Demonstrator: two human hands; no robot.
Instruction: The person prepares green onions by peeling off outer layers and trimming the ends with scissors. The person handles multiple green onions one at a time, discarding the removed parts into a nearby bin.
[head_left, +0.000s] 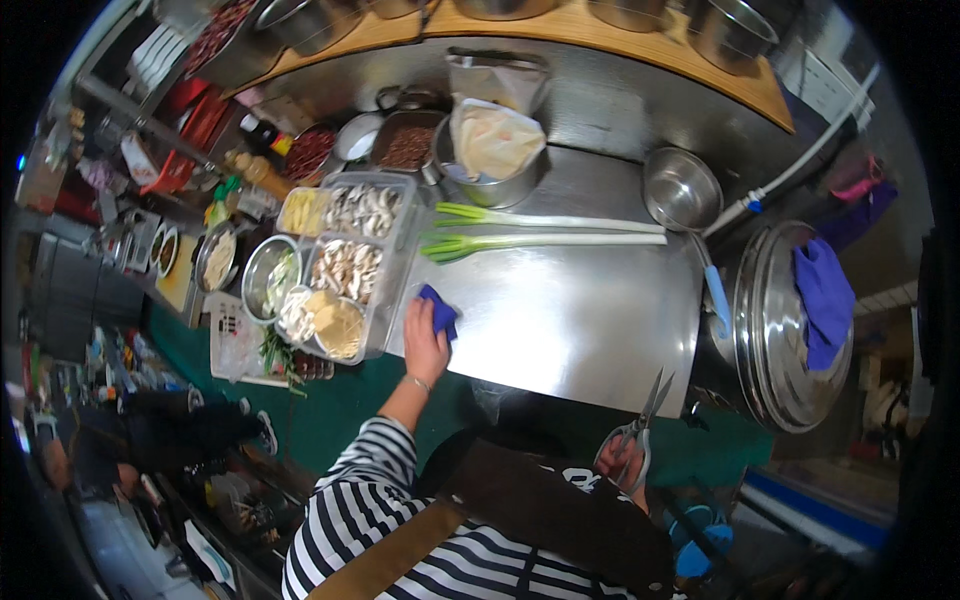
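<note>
My left hand (425, 341) is closed around a folded purple cloth (439, 309), pressed to the left front part of the stainless steel table (540, 315). At the table's right front edge, my right hand (624, 461) grips grey-handled kitchen scissors (643, 427), their blades apart and pointing up and away from me. Two long scallions (555, 240) lie side by side across the back of the table, green ends to the left. Left of my left hand stands a clear plastic bin (390, 300) of sliced mushrooms (346, 268) and other cut foods.
A steel pot (491, 191) holding a pale bag (495, 139) stands at the back. On the right are a steel ladle pot (682, 189) with a blue handle and a lidded steel vessel (780, 330) under a purple cloth (825, 304). A wooden shelf (562, 34) overhangs the back. Another person (150, 435) is at lower left.
</note>
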